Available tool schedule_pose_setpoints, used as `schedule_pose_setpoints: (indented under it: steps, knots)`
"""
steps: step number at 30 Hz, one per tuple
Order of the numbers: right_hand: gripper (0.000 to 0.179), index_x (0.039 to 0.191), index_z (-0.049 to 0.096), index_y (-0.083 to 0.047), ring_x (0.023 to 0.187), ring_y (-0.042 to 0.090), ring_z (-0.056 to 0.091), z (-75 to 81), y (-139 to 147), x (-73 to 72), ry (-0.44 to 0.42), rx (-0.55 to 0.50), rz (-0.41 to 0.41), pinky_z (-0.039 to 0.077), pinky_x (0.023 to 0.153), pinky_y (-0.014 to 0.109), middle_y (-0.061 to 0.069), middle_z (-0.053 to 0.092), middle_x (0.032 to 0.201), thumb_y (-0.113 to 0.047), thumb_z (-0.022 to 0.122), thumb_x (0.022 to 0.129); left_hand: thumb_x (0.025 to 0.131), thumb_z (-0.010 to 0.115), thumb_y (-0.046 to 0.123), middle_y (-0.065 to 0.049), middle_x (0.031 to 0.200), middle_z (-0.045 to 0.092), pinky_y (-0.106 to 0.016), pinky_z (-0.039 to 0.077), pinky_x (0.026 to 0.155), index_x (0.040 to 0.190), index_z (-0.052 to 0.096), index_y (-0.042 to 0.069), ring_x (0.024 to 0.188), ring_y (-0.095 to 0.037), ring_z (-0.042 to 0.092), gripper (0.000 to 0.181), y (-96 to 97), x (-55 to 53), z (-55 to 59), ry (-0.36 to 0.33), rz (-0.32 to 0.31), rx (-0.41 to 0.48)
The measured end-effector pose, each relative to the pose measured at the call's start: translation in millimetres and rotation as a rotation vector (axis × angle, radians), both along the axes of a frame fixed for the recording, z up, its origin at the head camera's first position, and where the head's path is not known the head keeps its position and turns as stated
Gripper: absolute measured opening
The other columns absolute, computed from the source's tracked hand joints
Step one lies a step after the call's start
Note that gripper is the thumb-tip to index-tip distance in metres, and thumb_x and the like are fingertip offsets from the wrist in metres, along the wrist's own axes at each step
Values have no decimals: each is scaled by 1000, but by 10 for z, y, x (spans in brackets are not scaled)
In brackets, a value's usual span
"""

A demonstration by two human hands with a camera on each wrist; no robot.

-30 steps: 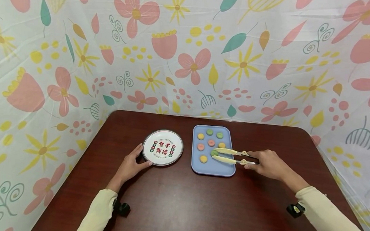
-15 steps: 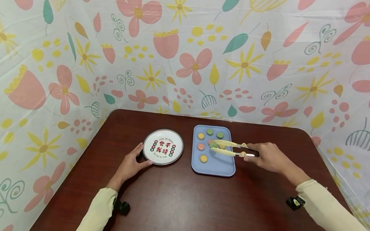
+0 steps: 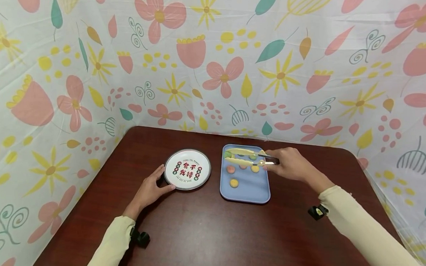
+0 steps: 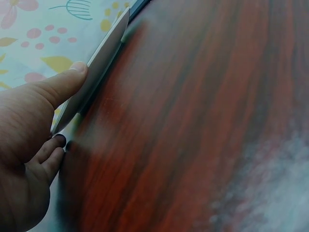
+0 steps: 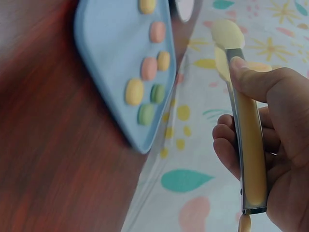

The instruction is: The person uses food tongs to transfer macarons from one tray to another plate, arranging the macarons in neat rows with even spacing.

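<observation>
My right hand [image 3: 288, 163] grips a pair of tongs [image 5: 251, 140] with pale yellow tips over the far part of a blue tray [image 3: 248, 192]. Between the tips in the head view is a green macaron [image 3: 228, 154], at the tray's upper left; the right wrist view does not show it clearly. Several pink, yellow and green macarons lie on the tray, some hidden by the tongs. At the left, my left hand [image 3: 151, 189] rests against a white plate [image 3: 188, 182] with red lettering, thumb [image 4: 67, 79] along its rim and fingers spread at its left edge.
Plate and tray stand side by side on a dark red-brown wooden table [image 3: 202, 235], a narrow strip of tabletop between them. Flower-patterned cloth [image 3: 211, 70] hangs behind the table and at its sides. Each sleeve carries a black wrist camera [image 3: 318, 212].
The right hand has moved the tongs and green macaron up and left, from mid-tray to the tray's upper left. The left hand and plate have stayed in place.
</observation>
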State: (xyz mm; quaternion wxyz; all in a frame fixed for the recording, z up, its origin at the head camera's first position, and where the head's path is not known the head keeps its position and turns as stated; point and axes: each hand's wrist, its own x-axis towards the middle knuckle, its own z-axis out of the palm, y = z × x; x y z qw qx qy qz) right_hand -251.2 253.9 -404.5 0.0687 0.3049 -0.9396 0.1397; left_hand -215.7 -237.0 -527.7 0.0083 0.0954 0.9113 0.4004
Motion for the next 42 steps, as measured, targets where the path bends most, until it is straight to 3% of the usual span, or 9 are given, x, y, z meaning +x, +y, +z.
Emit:
schedule_pose_setpoints:
  steps: [4,11,13,16,20,27,33,38,42]
  knots:
    - [58,131,69,0,63,10,55,19,-171,-116,-30,16,4,45,63,35,10,77,90,-39,81,89,84,83,47,-13,167,28,-54,32,118,158,34,2,150,-33,33,100,3,8,12,-1,1,0]
    - [54,128,71,0,67,12,64,-7,-455,-323,-31,18,33,52,70,40,16,76,113,-35,81,89,85,83,46,-12,167,28,-54,33,117,159,34,2,148,-33,36,99,16,9,9,-10,5,2]
    - [53,129,70,1,59,10,57,-23,-540,-380,-40,2,48,49,66,37,16,76,109,-33,81,89,85,83,46,-13,167,28,-54,34,117,159,34,2,149,-33,35,99,14,1,4,-6,6,2]
    - [54,130,69,1,47,8,46,-55,-679,-452,-65,-17,75,43,59,33,13,76,88,-33,80,90,85,82,47,-13,167,28,-54,34,117,159,34,2,149,-34,35,99,6,-7,-1,-2,2,-1]
    - [53,129,70,1,46,6,48,-108,-881,-522,-73,-41,111,48,60,34,7,73,77,-35,79,91,85,82,47,-12,167,28,-54,34,117,159,34,3,148,-34,37,99,2,-11,-1,-7,5,3]
    - [49,127,72,-4,60,12,62,-220,-1199,-613,-103,-32,120,54,70,42,8,75,88,-38,77,92,85,82,47,-12,167,28,-52,34,117,159,34,3,148,-33,37,98,11,-8,-21,-17,15,5]
    - [54,131,70,-4,96,26,73,-308,-1368,-645,-139,-23,114,57,86,45,13,75,117,-39,78,91,85,82,48,-12,168,27,-52,32,119,159,33,3,150,-33,34,99,33,-2,-36,-34,12,9]
    - [54,130,69,0,92,28,73,-369,-1478,-670,-151,-12,130,58,86,45,15,76,113,-39,77,92,85,82,48,-12,167,27,-52,32,119,159,33,3,150,-32,32,100,26,-13,-33,-27,15,17]
    - [59,133,67,0,101,29,73,-416,-1549,-683,-163,20,109,56,92,46,16,73,121,-42,75,93,85,83,47,-12,167,28,-52,32,119,159,34,3,151,-31,31,99,10,-22,-37,-22,21,10]
